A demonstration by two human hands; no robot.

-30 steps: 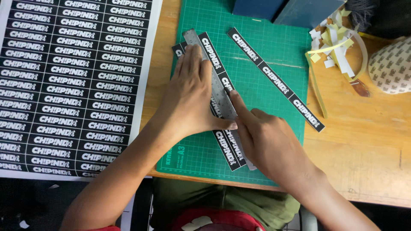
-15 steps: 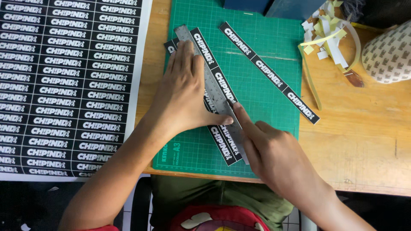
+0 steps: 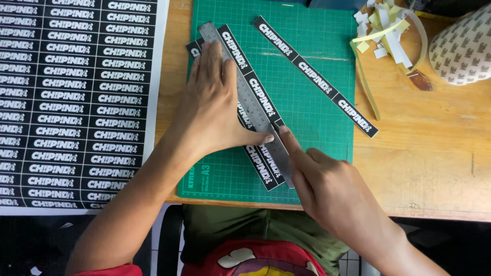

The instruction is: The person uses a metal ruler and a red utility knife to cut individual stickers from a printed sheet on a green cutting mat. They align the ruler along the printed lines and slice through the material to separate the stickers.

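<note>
My left hand [image 3: 215,102] lies flat, fingers spread, pressing a steel ruler [image 3: 245,97] onto a black strip of printed labels [image 3: 255,87] on the green cutting mat [image 3: 317,133]. My right hand [image 3: 327,189] is closed around a small cutting blade whose tip meets the ruler's right edge near the strip's middle; the blade itself is mostly hidden by my fingers. A second, separate black label strip [image 3: 314,76] lies diagonally to the right on the mat.
A large sheet of black printed labels [image 3: 71,97] covers the table's left side. Paper offcuts [image 3: 386,30] and a patterned pouch [image 3: 463,48] sit at the top right. Bare wooden tabletop [image 3: 424,153] extends right of the mat.
The view has shifted slightly. My right hand has slid along the ruler's edge up the strip, while my left hand keeps pressing the ruler in place.
</note>
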